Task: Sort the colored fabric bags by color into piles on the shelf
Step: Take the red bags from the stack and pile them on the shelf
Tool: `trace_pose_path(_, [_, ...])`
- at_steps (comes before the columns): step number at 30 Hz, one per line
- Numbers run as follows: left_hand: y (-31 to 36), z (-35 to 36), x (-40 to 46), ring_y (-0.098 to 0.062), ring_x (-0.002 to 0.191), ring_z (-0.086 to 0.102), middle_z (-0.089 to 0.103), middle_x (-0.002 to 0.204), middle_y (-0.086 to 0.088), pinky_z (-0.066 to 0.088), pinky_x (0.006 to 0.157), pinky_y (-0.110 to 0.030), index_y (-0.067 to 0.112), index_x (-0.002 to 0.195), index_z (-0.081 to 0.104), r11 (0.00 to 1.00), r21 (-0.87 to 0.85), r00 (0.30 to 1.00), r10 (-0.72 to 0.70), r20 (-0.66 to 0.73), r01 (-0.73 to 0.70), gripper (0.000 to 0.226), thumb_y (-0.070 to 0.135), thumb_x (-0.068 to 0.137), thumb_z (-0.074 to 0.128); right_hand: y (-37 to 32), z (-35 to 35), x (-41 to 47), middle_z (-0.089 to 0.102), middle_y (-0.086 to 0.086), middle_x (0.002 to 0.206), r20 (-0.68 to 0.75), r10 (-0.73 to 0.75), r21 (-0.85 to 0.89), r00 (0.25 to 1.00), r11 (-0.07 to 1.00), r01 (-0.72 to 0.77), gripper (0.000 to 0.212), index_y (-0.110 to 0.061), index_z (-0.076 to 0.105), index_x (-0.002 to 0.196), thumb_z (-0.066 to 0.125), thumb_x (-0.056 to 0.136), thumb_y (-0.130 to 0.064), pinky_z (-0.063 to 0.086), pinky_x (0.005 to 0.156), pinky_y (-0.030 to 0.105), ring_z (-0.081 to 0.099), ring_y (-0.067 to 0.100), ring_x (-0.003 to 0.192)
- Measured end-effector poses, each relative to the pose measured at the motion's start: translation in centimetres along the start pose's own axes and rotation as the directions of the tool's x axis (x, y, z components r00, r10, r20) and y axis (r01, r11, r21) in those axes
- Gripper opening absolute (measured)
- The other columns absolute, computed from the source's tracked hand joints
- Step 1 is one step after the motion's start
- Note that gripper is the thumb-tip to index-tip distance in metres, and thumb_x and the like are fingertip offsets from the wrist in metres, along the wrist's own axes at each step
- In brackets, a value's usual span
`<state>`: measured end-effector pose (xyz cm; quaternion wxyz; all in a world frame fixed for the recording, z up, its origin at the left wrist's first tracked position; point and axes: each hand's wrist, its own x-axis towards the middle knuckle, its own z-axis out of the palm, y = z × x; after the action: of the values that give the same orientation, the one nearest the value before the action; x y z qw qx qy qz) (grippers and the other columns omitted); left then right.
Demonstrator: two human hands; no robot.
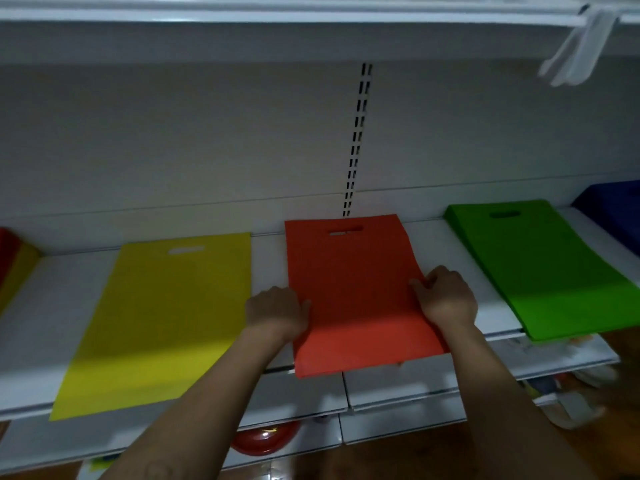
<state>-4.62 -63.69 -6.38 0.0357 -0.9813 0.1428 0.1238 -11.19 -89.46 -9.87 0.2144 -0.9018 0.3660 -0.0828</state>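
Observation:
An orange fabric bag [356, 282] lies flat on the white shelf [52, 306], its near end hanging over the front edge. My left hand [277, 311] grips its left edge and my right hand [445, 296] pinches its right edge. To the left lies a yellow bag [162, 317], also overhanging the shelf front. A green pile [543, 265] lies to the right, and a blue pile [613, 206] shows at the far right edge. Red and yellow fabric [12, 261] is cut off at the far left.
An upper shelf [277, 32] runs overhead with a clear plastic tag holder [581, 50] hanging at the top right. A slotted upright [356, 140] runs down the back wall. Lower shelves hold a red round item [266, 441] and other goods.

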Motion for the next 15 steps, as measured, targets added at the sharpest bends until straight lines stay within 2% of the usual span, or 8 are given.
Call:
trace_pose_path(8, [-0.55, 0.77, 0.27, -0.029, 0.112, 0.057, 0.058, 0.122, -0.011, 0.044, 0.084, -0.032, 0.013, 0.117, 0.055, 0.992, -0.116, 0.998, -0.053, 0.042, 0.058, 0.050, 0.054, 0.099, 0.033, 0.03, 0.43, -0.52, 0.058, 0.013, 0.105, -0.060, -0.070, -0.024, 0.996, 0.997, 0.069, 0.036, -0.010, 0.060, 0.107, 0.059, 0.090, -0.042, 0.042, 0.075, 0.032, 0.056, 0.031, 0.100])
trace_pose_path(15, [-0.86, 0.99, 0.86, -0.030, 0.113, 0.056, 0.058, 0.122, -0.011, 0.044, 0.085, -0.033, 0.015, 0.117, 0.055, 0.989, -0.140, 0.998, -0.046, 0.050, 0.053, 0.049, 0.055, 0.097, 0.036, -0.11, 0.52, -0.42, 0.057, 0.013, 0.109, -0.024, -0.052, -0.025, 0.998, 0.998, 0.052, 0.038, -0.011, 0.059, 0.111, 0.056, 0.091, -0.044, 0.042, 0.078, 0.034, 0.052, 0.031, 0.105])
